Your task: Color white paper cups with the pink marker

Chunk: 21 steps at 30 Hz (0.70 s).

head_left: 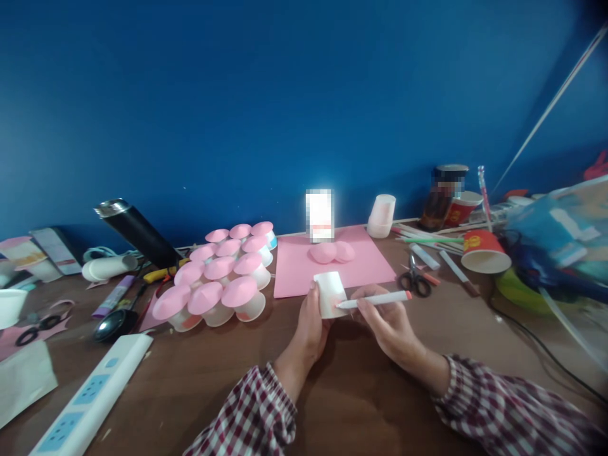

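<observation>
The scene is dim overall, with a deep blue wall [237, 95] that darkens towards the upper right corner of the frame. Light seems to fall from above and in front, soft and even, so shadows on the table [361, 392] are faint. A white card [320, 214] at centre glares brightly and is pixelated; a jar [441, 196] right of centre is pixelated too. The right edge is smeared with motion blur, most of all on the blue bag [555, 240]. The left edge is soft and stretched, and the table line bows from lens distortion. The whole picture looks slightly hazy, with low detail in the sleeves at the bottom.
</observation>
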Available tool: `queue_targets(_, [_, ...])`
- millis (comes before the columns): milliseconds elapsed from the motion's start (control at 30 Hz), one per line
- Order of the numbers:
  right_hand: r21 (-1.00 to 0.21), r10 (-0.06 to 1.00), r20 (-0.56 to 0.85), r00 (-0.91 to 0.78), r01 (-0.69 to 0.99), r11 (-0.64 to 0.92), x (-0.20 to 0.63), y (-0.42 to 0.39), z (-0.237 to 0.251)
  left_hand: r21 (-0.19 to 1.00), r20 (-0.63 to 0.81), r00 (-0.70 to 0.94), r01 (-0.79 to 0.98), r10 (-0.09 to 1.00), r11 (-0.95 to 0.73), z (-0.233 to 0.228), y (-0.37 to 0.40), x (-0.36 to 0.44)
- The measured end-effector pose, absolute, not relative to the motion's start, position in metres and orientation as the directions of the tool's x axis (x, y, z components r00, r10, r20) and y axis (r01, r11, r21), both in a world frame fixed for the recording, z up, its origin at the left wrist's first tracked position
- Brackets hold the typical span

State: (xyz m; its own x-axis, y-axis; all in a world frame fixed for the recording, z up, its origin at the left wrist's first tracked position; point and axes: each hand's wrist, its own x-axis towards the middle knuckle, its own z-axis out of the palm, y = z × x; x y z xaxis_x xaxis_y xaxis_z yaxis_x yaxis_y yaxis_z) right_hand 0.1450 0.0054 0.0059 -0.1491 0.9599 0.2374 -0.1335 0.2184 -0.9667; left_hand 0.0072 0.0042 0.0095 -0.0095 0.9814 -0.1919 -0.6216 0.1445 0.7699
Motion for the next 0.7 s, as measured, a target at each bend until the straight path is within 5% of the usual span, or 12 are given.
queue_targets(700, [-0.959, 0.95, 0.278, -0.14, -0.094, 0.267, 0.1446, 0.0044, 0.0079, 0.785, -0.149, -0.013, -0.61, 0.989, 0.111, 0.008, 0.0023, 0.0078])
